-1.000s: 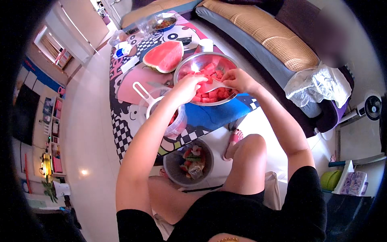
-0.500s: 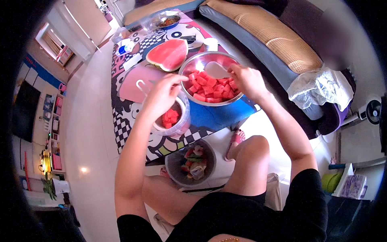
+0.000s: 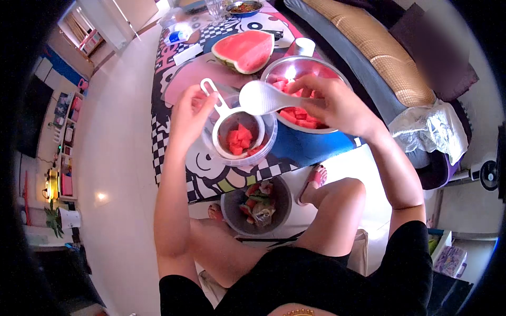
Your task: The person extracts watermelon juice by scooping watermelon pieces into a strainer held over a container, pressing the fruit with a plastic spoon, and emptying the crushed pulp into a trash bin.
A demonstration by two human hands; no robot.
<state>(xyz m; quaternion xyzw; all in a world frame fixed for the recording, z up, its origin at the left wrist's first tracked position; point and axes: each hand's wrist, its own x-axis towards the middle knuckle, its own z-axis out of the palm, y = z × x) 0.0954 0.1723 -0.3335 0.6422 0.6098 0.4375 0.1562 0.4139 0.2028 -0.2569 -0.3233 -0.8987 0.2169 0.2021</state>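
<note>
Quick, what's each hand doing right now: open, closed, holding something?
Left hand: at the white strainer handle; cannot tell whether it is closed on it.
Right hand: closed, holding the white paddle.

Pale floor (image 3: 124, 158), 1 bright reflection (image 3: 101, 196); sofa (image 3: 340, 50) under tan cover (image 3: 382, 58) (fan (image 3: 488, 175) nearby); yellow light (image 3: 51, 185), left.

Room is lying at the near right corner of the table (image 3: 316, 145) — bowl (image 3: 319, 66) walling it behind, tub (image 3: 271, 129) leftward — while a spoon (image 3: 258, 98) is bridging above their gap.
</note>
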